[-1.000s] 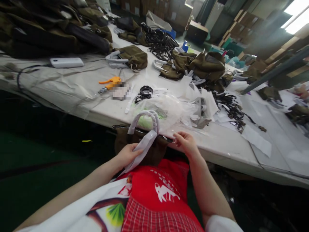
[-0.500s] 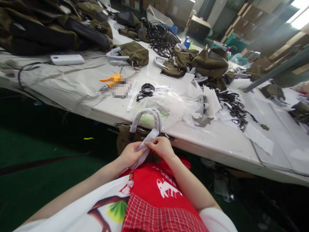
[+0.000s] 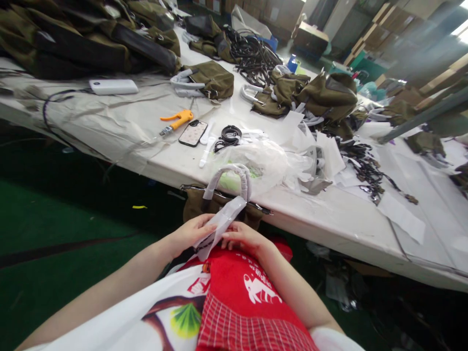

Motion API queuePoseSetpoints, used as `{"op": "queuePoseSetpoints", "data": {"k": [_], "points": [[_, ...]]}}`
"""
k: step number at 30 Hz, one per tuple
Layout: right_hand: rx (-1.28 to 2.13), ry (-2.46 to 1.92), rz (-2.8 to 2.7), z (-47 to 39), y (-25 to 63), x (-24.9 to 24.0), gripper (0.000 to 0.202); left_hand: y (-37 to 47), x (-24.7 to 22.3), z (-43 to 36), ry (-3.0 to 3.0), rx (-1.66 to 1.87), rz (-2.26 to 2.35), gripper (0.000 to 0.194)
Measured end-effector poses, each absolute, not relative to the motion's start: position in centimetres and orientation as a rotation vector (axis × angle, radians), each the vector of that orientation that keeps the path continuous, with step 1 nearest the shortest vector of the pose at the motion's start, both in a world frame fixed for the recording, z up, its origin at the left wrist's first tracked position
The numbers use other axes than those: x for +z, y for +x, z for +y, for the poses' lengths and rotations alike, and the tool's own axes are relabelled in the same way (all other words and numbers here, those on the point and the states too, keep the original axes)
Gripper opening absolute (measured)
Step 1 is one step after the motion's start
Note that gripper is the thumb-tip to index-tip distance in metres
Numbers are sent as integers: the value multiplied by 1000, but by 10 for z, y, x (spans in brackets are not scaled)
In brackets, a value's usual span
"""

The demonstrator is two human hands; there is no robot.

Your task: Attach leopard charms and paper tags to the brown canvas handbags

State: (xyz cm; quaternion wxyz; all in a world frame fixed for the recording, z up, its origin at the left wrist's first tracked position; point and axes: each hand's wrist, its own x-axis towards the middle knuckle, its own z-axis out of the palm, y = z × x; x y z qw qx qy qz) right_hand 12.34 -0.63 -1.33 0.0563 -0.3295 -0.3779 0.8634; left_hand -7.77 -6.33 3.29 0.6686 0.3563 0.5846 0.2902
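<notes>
An olive-brown bag hangs against the table's near edge, between the table and my body. One of its handles arches up in a pale grey protective wrap. The nearer handle carries a loose white wrapping strip that slants down toward my apron. My left hand grips the strip's left side, thumb on top. From the right, my right hand holds the strip's lower edge with curled fingers. Part of the bag is hidden behind my hands.
On the table lie an orange air blow gun, a phone, a coiled black strap, a plastic bag and a white power bank. More olive bags and black straps lie farther back.
My right hand has slid down along the strip from near the handle's bend, and its fingers have loosened from a pinch. The strip's lower part now spreads wider. The view has shifted slightly left.
</notes>
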Motion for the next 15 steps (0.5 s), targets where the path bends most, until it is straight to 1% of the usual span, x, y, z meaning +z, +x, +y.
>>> {"op": "queuePoseSetpoints", "data": {"k": [3,5,8,10,12,15], "points": [[2481,-1208,-950,-15,98,-19,44,-89,48,-75,1134,585,1539,81],[2384,-1327,-887,-17,81,-20,39,-90,52,-84,1302,570,1625,75],[2296,-1435,-799,-16,64,-16,39,-85,48,-93,1466,645,1627,62],[2253,-1480,-782,-16,59,-13,38,-83,43,-96,1461,722,1588,51],[2237,-1501,-793,-16,59,-10,39,-82,40,-96,1332,800,1537,40],[2338,-1389,-781,-17,66,-7,37,-86,45,-92,1044,881,1461,31]]}}
